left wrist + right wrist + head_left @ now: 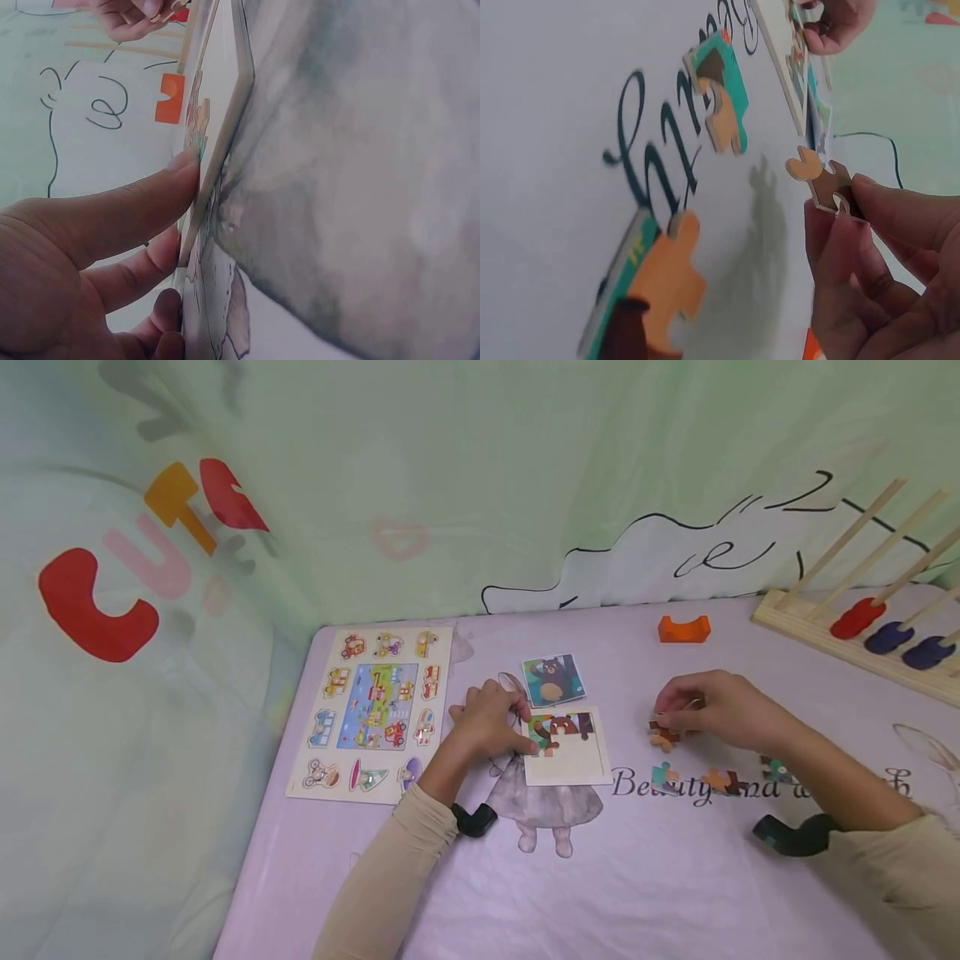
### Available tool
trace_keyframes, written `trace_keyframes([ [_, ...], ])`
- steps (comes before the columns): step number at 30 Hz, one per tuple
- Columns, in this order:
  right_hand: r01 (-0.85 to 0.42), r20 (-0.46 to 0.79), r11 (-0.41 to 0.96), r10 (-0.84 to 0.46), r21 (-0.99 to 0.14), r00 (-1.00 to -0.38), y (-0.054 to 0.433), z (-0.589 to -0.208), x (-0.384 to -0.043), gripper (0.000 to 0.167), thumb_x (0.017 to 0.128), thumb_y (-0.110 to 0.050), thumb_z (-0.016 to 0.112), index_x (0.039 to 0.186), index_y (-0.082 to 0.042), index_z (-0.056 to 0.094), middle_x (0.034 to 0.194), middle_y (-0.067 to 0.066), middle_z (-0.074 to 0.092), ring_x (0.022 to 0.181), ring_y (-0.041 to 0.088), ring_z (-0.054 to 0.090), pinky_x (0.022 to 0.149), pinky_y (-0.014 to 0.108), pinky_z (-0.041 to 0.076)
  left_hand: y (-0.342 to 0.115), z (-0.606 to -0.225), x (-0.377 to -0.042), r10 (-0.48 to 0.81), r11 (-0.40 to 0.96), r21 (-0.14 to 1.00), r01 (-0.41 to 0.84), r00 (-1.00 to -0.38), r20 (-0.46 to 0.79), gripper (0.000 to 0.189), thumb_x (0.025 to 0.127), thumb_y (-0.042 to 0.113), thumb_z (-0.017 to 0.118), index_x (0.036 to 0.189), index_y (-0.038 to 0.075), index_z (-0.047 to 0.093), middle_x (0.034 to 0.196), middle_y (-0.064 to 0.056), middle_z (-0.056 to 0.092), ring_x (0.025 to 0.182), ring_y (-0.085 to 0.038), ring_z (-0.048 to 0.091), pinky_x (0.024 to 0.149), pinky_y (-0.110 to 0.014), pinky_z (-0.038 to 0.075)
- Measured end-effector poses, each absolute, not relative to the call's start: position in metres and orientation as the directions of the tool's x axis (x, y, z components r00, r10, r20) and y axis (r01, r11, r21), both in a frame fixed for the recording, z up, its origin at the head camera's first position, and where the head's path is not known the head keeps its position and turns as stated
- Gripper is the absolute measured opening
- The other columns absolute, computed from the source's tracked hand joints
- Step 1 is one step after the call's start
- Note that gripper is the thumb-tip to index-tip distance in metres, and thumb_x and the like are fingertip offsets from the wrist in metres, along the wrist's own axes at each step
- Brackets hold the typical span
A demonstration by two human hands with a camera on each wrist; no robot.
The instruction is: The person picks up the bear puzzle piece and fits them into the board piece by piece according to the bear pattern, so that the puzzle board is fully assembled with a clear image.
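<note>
A small wooden puzzle board (567, 767) lies on the table, its upper part filled with pieces of a bear picture. My left hand (491, 720) holds its left side, the thumb over the pieces and the index finger at the edge; the other fingers curl beside it. Above the table, to the board's right, my right hand (708, 710) pinches a brown and tan jigsaw piece (829, 185) between thumb and fingers. Loose jigsaw pieces (724, 97) lie below that hand, partly hidden by the forearm in the head view. A bear picture card (553, 681) touches or nearly touches the board's top edge.
At the left lies a larger vehicle peg puzzle (309, 781), close to the left forearm. An orange block (684, 630) sits behind the right hand. A wooden bead rack (817, 631) with upright rods stands at the back right. Printed curtains rise behind the table.
</note>
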State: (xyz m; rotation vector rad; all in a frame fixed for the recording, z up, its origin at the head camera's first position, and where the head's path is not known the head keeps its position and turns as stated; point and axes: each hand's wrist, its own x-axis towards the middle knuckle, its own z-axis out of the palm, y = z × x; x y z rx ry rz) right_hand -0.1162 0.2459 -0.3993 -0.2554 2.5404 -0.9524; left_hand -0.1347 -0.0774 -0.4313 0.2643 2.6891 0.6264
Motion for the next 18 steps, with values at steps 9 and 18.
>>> trace_keyframes([
  [9,-0.023,-0.305,0.684,-0.354,-0.730,-0.884,0.223,-0.400,-0.115,0.013,0.094,-0.018,0.074,0.104,-0.012,0.072,0.094,0.006,0.068,0.080,0.019,0.066,0.069,0.026,0.059,-0.078,-0.431,-0.135,0.259,0.885,0.456,0.096,-0.915,-0.310,0.033,0.070,0.040,0.092,0.086,0.030,0.065,0.120,-0.003,0.053,0.112,-0.028,0.044,0.090,-0.055,0.033],
  [18,-0.092,-0.257,0.689,-0.387,-0.719,-0.886,0.204,-0.404,-0.115,0.012,0.093,-0.020,0.075,0.104,-0.016,0.073,0.093,0.002,0.070,0.087,0.019,0.064,0.073,0.022,0.057,-0.078,-0.431,-0.136,0.263,0.886,0.453,0.099,-0.912,-0.314,0.034,0.070,0.042,0.092,0.087,0.030,0.065,0.121,-0.002,0.053,0.112,-0.028,0.045,0.092,-0.057,0.034],
])
